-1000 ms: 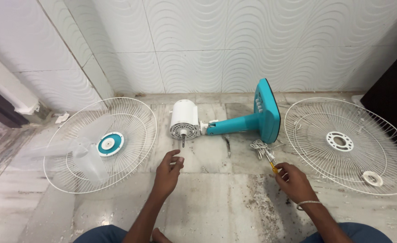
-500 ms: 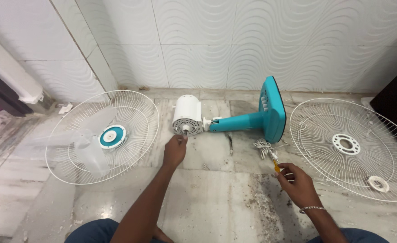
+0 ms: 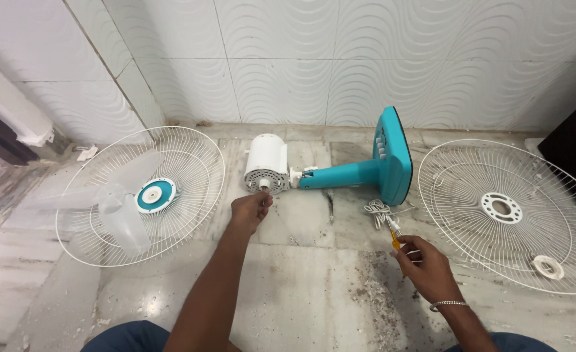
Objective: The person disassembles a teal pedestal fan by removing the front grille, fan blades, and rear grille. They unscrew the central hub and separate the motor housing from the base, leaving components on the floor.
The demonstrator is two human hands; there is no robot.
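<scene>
Left hand (image 3: 250, 210) pinches the motor (image 3: 266, 163) shaft; right hand (image 3: 425, 266) seemingly grips a yellow screwdriver (image 3: 394, 236). Pulling could roll the fan body (image 3: 366, 171) across the floor (image 3: 301, 287).

White wavy-patterned wall tiles (image 3: 288, 58), dusty grey marble floor (image 3: 307, 287)

White and teal fan parts on pale marble

The motor housing (image 3: 266, 163) is white, the stand (image 3: 366, 166) teal; both wire grilles (image 3: 190, 189) (image 3: 562, 195) are white, the left one with a teal-ringed hub (image 3: 153, 195) and translucent blades (image 3: 115, 215). The wall tiles (image 3: 340, 58) carry a white wave pattern; the screwdriver (image 3: 394, 240) handle is yellow.
</scene>
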